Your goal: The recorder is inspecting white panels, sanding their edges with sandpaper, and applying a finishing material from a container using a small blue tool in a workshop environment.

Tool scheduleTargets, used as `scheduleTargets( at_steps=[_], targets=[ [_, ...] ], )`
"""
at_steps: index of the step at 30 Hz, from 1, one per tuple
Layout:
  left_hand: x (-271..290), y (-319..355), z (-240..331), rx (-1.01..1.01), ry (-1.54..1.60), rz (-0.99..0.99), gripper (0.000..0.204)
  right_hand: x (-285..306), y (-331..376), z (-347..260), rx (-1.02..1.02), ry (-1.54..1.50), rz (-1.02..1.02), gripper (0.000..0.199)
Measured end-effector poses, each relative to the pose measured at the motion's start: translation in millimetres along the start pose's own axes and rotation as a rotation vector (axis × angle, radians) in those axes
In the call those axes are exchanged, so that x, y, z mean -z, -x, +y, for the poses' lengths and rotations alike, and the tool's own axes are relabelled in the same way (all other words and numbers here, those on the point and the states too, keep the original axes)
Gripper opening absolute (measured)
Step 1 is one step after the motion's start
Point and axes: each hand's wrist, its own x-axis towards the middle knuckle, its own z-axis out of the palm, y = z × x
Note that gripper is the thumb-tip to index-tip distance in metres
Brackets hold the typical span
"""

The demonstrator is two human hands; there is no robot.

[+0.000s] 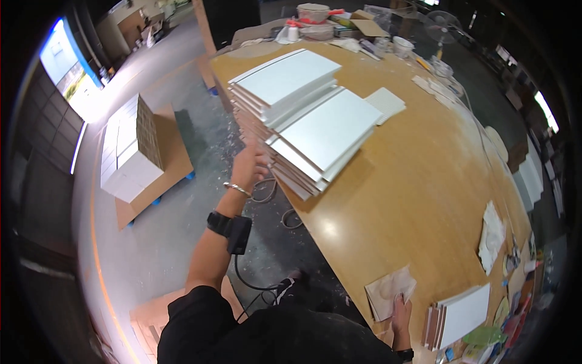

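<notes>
Two piles of white flat panels (324,130) stand side by side at the table's left edge, their edges slightly uneven. My left hand (250,165) is at the near left side of these panels, fingers apart and a little bent. Whether its fingertips touch the panel edges I cannot tell. Low on the right, my right hand (401,312) pinches the corner of a tan, creased sheet (388,292) that looks like worn sandpaper, lying on or just above the tabletop. Right of that hand stands a smaller stack of white panels (464,315) with brown edges.
The wooden table (357,212) also bears a small pale panel (386,104), a whitish crumpled sheet (491,236), and tubs and tools along its far side. On the floor at left, white panels (130,148) lie stacked on a wheeled board (176,145). Cables (264,191) run beside the table.
</notes>
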Motion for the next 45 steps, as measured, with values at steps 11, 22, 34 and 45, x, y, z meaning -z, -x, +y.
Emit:
scheduleTargets(
  at_steps=[11,22,34,45],
  targets=[
    [37,-47,-16,0.087,0.307,-0.511,0.017,-34,-26,-21,0.042,-0.323,0.181,0.034],
    [-4,-62,-27,-0.040,-0.177,-0.287,0.038,-50,-26,-72,0.027,-0.180,0.257,0.061],
    [42,-162,-21,0.002,-0.183,-0.624,0.032,76,135,44,-0.195,0.194,1.225,0.015],
    [51,-171,4,-0.168,-0.417,-0.239,0.042,255,103,171,0.097,0.812,1.113,0.043]
  ],
)
